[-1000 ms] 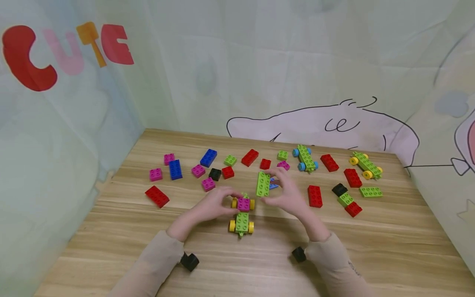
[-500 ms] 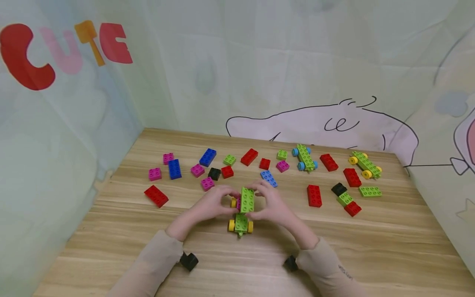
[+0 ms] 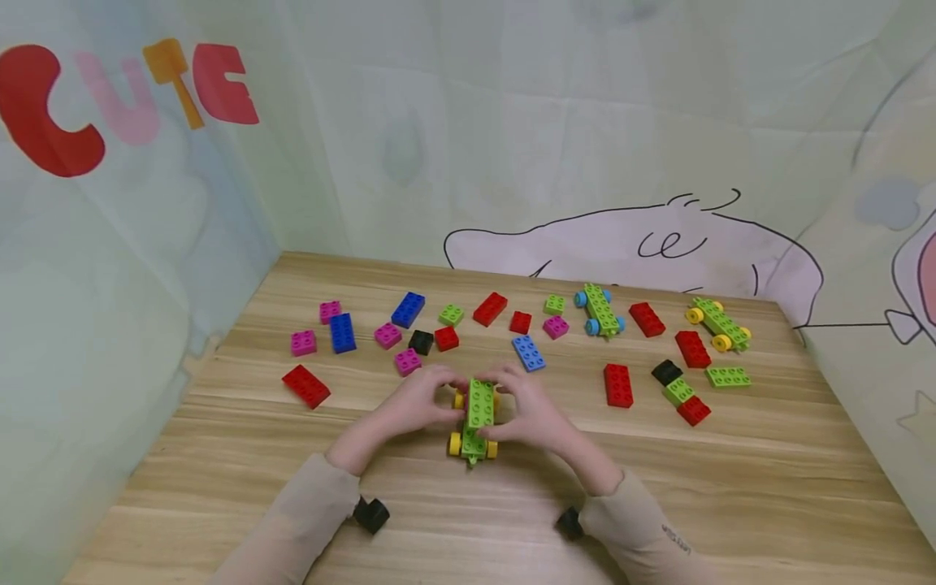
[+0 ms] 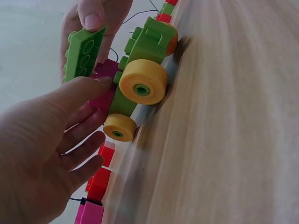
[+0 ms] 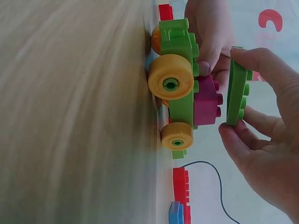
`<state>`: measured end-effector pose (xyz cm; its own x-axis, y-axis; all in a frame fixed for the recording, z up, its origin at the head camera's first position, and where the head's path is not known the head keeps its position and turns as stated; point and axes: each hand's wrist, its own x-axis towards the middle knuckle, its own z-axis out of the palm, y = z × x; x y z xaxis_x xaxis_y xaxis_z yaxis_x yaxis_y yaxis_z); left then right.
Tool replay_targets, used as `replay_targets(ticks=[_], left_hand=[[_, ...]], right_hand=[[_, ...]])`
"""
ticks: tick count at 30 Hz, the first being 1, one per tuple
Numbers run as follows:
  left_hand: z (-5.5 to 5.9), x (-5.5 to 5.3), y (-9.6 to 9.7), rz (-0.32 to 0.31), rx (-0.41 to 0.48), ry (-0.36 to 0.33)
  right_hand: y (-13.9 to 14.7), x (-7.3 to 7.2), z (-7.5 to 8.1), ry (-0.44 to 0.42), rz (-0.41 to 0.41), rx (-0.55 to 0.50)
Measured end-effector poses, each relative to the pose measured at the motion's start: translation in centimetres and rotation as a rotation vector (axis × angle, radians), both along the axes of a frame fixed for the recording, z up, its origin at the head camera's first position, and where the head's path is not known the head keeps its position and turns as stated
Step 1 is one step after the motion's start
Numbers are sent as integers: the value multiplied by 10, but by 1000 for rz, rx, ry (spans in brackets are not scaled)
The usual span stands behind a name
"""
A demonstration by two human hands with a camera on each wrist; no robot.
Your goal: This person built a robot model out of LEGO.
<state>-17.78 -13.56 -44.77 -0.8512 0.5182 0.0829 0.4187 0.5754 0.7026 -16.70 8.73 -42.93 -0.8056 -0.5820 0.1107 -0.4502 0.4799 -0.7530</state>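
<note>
My left hand (image 3: 424, 398) is partly closed, its thumb and fingers pinching the pink block (image 5: 205, 105) that sits on the far part of a green toy car (image 3: 474, 451). The car stands on its yellow wheels (image 3: 455, 444) on the wooden table (image 3: 468, 528), its length running from near to far in front of me. My right hand (image 3: 530, 410) is curved in a wide pinch, holding a long green block (image 3: 480, 404) by its two ends, thumb at the near end and fingers at the far one. I have that block just above the pink one, studs up, with a gap between them.

Beyond my hands lies a light blue block (image 3: 528, 353), with a red block (image 3: 617, 385) to the right of my right hand. Farther off on the right are a car with blue wheels (image 3: 601, 309) and, at the far right, a second yellow-wheeled car (image 3: 720, 324). To the left of my left hand lies another red block (image 3: 306, 386), and a dark blue block (image 3: 342, 333) is farther back on that side.
</note>
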Motion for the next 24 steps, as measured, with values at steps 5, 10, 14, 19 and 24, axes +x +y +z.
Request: replay_targets(ticks=[5, 10, 14, 19, 24], left_hand=[[-1, 0, 0, 6, -5, 2], [-2, 0, 0, 12, -3, -1], [-2, 0, 0, 14, 3, -13], [-3, -1, 0, 11, 12, -27], [-4, -2, -1, 13, 10, -31]], right_hand=[[-2, 1, -1, 18, -3, 33], [-2, 1, -3, 30, -14, 59], [-3, 1, -4, 31, -6, 71], [-3, 1, -5, 9, -2, 72], [-3, 1, -5, 5, -14, 87]])
